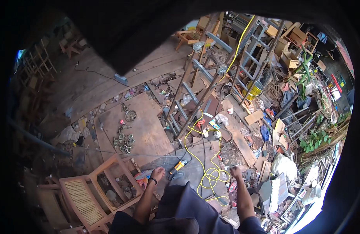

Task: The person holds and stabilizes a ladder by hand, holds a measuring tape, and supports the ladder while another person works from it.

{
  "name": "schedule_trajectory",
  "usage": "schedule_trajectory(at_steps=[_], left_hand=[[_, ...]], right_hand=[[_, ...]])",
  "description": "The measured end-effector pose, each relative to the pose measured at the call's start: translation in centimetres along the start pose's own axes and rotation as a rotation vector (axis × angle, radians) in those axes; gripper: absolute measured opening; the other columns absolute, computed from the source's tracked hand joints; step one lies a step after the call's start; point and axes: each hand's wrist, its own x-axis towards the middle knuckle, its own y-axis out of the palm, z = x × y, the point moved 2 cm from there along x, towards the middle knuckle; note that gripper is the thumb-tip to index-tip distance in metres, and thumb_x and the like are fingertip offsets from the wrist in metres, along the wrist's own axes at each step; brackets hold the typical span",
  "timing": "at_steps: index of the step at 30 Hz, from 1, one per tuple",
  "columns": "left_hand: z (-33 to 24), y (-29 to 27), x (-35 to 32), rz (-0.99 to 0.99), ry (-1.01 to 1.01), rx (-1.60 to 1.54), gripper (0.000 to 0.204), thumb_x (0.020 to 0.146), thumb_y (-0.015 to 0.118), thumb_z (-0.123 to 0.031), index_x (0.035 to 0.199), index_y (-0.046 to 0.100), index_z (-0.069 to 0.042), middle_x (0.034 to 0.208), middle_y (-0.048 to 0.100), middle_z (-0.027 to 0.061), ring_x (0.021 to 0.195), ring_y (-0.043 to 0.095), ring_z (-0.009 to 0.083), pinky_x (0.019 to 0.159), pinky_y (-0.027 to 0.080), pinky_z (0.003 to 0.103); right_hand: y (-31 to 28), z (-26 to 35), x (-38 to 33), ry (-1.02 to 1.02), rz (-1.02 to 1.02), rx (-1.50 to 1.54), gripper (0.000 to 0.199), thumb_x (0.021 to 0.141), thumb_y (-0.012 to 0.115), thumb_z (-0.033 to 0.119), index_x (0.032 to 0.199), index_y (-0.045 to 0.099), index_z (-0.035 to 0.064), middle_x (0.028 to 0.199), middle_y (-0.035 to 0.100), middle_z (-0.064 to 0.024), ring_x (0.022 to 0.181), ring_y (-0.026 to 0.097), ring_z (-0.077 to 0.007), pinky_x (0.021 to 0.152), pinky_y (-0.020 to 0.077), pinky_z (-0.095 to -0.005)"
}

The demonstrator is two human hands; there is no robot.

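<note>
My left hand hangs over the ground with a dark band on its wrist, fingers loosely curled and holding nothing I can see. It is just left of a yellow-handled tool lying on a grey board. My right hand is low on the right, fingers closed, beside a tangle of yellow cable; whether it grips anything is too small to tell. My dark trousers fill the bottom centre.
A wooden chair with a woven cane seat lies on its side at lower left. A brown board carries several metal rings and clamps. Metal ladder frames lean ahead, with a yellow bucket behind. Scrap and boxes crowd the right.
</note>
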Motion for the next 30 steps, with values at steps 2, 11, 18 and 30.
schedule_trajectory(at_steps=[2, 11, 18, 30], left_hand=[[-0.9, -4.7, -1.3, -0.201, 0.069, -0.044, 0.024, 0.094, 0.055, -0.025, 0.104, 0.059, -0.003, 0.082, 0.066, 0.0053, 0.066, 0.063, 0.0127, 0.058, 0.048, 0.025], [19.8, -14.5, -12.9, -0.649, -0.666, -0.361, 0.03, 0.091, 0.048, -0.034, 0.107, 0.053, -0.008, 0.071, 0.063, 0.012, 0.048, 0.055, 0.0217, 0.045, 0.049, 0.036], [14.3, -2.9, -15.7, -0.501, -0.795, -0.356, 0.029, 0.088, 0.058, -0.034, 0.098, 0.063, -0.008, 0.075, 0.066, 0.0127, 0.058, 0.063, 0.0235, 0.049, 0.05, 0.036], [2.1, 2.9, -0.9, -0.33, -0.393, -0.079, 0.025, 0.09, 0.054, -0.026, 0.101, 0.062, -0.005, 0.082, 0.068, 0.0126, 0.068, 0.066, 0.0248, 0.057, 0.053, 0.039]], right_hand=[[-2.1, 15.4, 8.1, -0.174, -0.055, -0.118, 0.037, 0.081, 0.061, 0.034, 0.086, 0.065, -0.0031, 0.071, 0.065, -0.0198, 0.068, 0.065, -0.0274, 0.065, 0.0502, -0.0414], [-9.1, 55.0, 20.9, -0.852, -0.238, -0.099, 0.021, 0.081, 0.057, 0.02, 0.088, 0.057, 0.0005, 0.087, 0.061, -0.0195, 0.087, 0.057, -0.0364, 0.08, 0.0448, -0.0461], [-11.5, 63.0, 26.1, -1.304, -0.567, -0.432, 0.013, 0.074, 0.06, 0.015, 0.078, 0.056, 0.004, 0.082, 0.054, -0.0138, 0.086, 0.051, -0.0312, 0.082, 0.0401, -0.0415], [-9.9, 64.2, 30.3, -1.348, -0.83, -0.114, 0.009, 0.07, 0.067, 0.015, 0.065, 0.063, 0.0086, 0.063, 0.053, -0.0049, 0.066, 0.051, -0.0235, 0.069, 0.0367, -0.0373]])
